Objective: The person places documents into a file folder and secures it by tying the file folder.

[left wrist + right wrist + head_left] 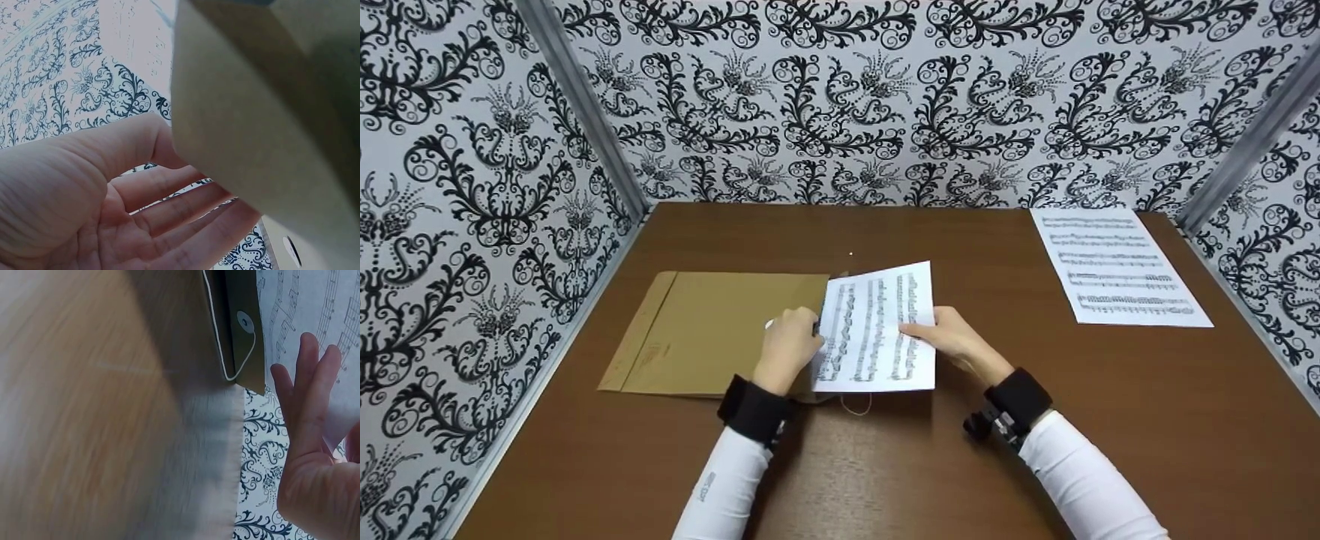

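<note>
A brown paper envelope (712, 330) lies on the table at centre left. My left hand (787, 341) grips the edge at its right, open end; in the left wrist view the thumb and fingers (169, 211) pinch the brown paper. A printed music sheet (877, 330) stands partly inside that opening, its staves turned sideways. The sheet's outer right side is in my right hand (956, 337), thumb on the printed face and fingers (315, 388) spread behind. A white string (218, 332) hangs from a round button (245, 322) on the envelope.
Another music sheet (1117, 270) lies flat at the back right of the brown table (870, 480). Patterned black-and-white walls (855, 97) enclose the back and both sides. Each forearm wears a black wrist band (1018, 399).
</note>
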A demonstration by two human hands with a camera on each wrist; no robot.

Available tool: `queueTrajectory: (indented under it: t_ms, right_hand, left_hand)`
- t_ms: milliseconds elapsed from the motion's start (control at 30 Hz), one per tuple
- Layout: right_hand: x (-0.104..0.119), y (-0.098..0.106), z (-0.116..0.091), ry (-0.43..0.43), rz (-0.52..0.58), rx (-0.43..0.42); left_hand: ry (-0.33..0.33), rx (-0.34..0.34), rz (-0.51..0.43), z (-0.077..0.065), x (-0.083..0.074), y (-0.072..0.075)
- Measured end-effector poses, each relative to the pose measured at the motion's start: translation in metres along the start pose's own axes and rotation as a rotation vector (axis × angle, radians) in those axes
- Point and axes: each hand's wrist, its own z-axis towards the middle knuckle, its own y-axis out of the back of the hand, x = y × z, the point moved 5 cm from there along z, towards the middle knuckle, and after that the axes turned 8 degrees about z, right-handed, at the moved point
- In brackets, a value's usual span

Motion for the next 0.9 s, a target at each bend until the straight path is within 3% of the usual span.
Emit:
queueTrajectory:
  t_ms: [433,900]
  right_hand:
    - [0.0,-0.015,0.006,-0.008,0.064,-0.004]
    - [-0.003,-0.013,0.009,-0.048,0.101,-0.013]
  left_hand:
    - [-0.02,-0.032,0.011,0.0,0.0,-0.001]
    - [-0.021,-0.021,0.0,-0.001,0.0,0.0]
